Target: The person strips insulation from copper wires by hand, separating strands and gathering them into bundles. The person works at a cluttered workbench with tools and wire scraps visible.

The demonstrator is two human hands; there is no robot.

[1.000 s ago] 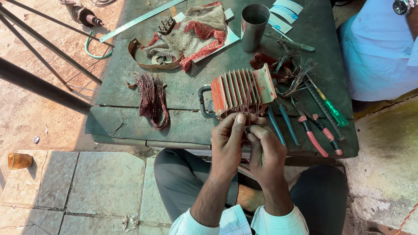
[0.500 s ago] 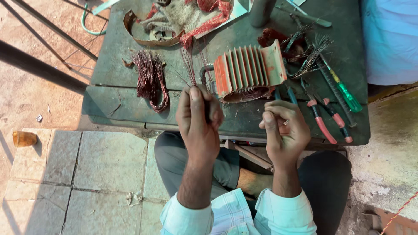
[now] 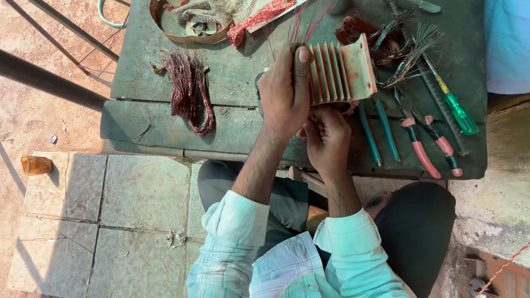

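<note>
A finned orange-red metal motor housing lies on the green workbench. My left hand grips its left end, thumb on top, with thin copper wires sticking up past the fingers. My right hand is closed at the housing's near underside, pinching something I cannot make out. A bundle of dark red copper wire lies on the bench to the left of my hands.
Blue-handled pliers, red-handled pliers and a green screwdriver lie right of the housing. A rag and metal band sit at the back. Another person in blue is at the right edge. Stone paving lies to the left.
My left hand moved up from near the bench edge onto the housing's left end. My right hand moved in under the housing. The camera has come closer.
</note>
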